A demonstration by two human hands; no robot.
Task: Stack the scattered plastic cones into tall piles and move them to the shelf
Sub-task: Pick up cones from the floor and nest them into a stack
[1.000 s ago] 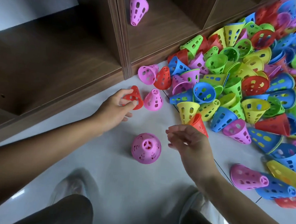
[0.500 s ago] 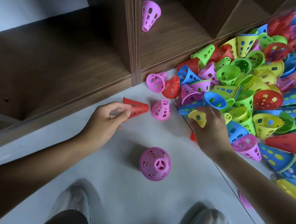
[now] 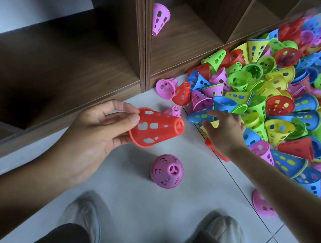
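Head view, landmark: pink cone standing wide end down on the floor, just ahead of the person's two shoes.
Left hand: up and left of the pink cone, lifted off the floor; its grip is closed on the red cone, thumb and fingertips pinching the wide rim.
Red cone: held on its side above the pink cone, narrow end pointing right.
Right hand: up and right of the pink cone, fingers curled down at the near edge of the pile. It covers a yellow cone and reaches a blue one; whether the grip has closed on either I cannot tell.
Pile: many loose cones, red, blue, green, yellow and pink, spread over the floor right of and beyond the pink cone, up against the shelf.
Shelf: brown wood, beyond the pink cone, with open compartments at floor level.
Shelf cone: one pink cone in the compartment straight beyond the pink cone, beside its left wall.
Small pink cone: on the floor beyond the red cone, partly hidden by it.
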